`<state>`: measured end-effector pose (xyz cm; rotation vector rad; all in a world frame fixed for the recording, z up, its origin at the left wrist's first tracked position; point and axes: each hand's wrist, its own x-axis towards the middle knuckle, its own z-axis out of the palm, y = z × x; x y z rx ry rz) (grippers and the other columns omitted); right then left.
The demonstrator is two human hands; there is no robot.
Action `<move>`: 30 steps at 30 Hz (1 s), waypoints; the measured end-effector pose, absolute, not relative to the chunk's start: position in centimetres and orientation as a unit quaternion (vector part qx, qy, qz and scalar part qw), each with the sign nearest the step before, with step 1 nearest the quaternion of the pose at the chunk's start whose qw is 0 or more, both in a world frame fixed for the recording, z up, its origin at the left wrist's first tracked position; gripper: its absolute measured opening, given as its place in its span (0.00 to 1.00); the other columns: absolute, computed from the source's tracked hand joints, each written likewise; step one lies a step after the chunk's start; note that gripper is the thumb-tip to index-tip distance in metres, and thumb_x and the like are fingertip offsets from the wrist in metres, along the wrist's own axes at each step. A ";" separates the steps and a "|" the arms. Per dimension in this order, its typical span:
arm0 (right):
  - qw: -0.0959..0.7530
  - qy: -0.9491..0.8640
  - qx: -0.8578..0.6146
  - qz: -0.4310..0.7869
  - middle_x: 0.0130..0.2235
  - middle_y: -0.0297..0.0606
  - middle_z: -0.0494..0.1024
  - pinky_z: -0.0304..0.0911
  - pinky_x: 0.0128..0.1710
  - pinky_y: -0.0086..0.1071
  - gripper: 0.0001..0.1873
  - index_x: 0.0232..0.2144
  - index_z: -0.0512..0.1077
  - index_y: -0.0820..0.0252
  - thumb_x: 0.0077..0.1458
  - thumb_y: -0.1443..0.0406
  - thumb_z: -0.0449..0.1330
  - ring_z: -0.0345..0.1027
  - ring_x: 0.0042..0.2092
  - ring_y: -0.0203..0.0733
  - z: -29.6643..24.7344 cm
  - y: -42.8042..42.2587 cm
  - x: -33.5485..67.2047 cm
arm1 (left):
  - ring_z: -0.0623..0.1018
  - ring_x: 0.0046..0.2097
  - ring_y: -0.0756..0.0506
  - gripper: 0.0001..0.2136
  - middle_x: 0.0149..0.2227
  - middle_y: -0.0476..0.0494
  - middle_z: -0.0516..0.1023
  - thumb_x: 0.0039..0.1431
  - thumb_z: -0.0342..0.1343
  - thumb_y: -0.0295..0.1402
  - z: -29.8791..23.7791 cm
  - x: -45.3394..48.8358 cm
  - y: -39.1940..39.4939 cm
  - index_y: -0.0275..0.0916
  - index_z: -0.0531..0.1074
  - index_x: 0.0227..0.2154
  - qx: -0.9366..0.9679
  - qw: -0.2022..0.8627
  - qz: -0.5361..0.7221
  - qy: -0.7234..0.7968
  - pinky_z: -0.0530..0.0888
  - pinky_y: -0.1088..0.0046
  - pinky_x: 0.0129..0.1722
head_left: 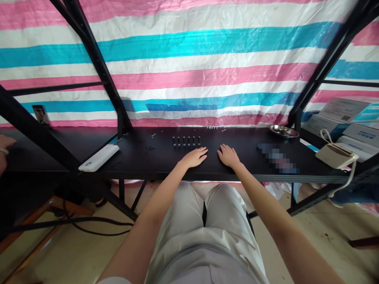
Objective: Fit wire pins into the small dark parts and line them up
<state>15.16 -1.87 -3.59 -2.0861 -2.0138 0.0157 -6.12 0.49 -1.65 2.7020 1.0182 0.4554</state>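
Observation:
My left hand (pixel 195 156) lies flat, palm down, on the black table (pixel 166 161), fingers stretched out and holding nothing. My right hand (pixel 227 155) lies flat beside it in the same way, a small gap between the two. Just beyond my left hand stands a row of several small dark upright parts (pixel 186 141). Farther back, near the table's rear edge, is a cluster of small silvery pins (pixel 211 127).
A white power bank (pixel 98 157) lies at the table's left front edge. A shallow metal dish (pixel 283 131) sits at the back right. White boxes (pixel 349 118) and a white device with a cable (pixel 336 154) are on the right. Another person's hand (pixel 4 150) shows at the far left.

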 end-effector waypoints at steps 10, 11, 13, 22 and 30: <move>0.106 -0.688 -0.717 0.031 0.64 0.44 0.49 0.37 0.61 0.45 0.30 0.61 0.50 0.67 0.62 0.57 0.36 0.39 0.64 0.45 -3.4 -2.1 15.0 | 0.52 0.64 0.47 0.22 0.64 0.48 0.51 0.64 0.36 0.41 -1.9 -6.1 0.6 0.45 0.57 0.59 0.913 0.128 0.113 0.370 0.48 0.62 0.62; 0.106 -0.688 -0.717 0.031 0.64 0.44 0.49 0.37 0.61 0.46 0.30 0.61 0.51 0.67 0.62 0.58 0.36 0.39 0.64 0.46 -3.4 -2.1 15.0 | 0.52 0.64 0.47 0.22 0.64 0.48 0.51 0.64 0.36 0.41 -1.9 -6.1 0.6 0.45 0.57 0.59 0.913 0.129 0.111 0.370 0.48 0.62 0.62; 0.107 -0.688 -0.717 0.030 0.64 0.44 0.49 0.37 0.61 0.46 0.30 0.61 0.51 0.67 0.62 0.58 0.36 0.39 0.64 0.46 -3.4 -2.2 15.0 | 0.51 0.64 0.48 0.22 0.64 0.48 0.51 0.64 0.35 0.42 -1.9 -6.1 0.6 0.45 0.56 0.59 0.913 0.128 0.110 0.370 0.48 0.63 0.62; 0.116 -0.689 -0.716 0.022 0.63 0.44 0.51 0.38 0.60 0.47 0.28 0.60 0.53 0.64 0.62 0.58 0.37 0.40 0.64 0.46 -3.3 -2.5 14.9 | 0.51 0.64 0.48 0.23 0.64 0.49 0.51 0.63 0.35 0.42 -1.8 -6.1 0.5 0.45 0.56 0.59 0.912 0.126 0.104 0.375 0.48 0.64 0.62; 0.127 -0.687 -0.715 0.022 0.63 0.44 0.51 0.38 0.61 0.47 0.29 0.60 0.53 0.65 0.61 0.58 0.38 0.41 0.64 0.46 -3.7 -2.2 15.0 | 0.51 0.65 0.48 0.23 0.64 0.48 0.50 0.64 0.34 0.42 -1.6 -6.0 0.4 0.43 0.55 0.59 0.913 0.126 0.099 0.374 0.48 0.63 0.62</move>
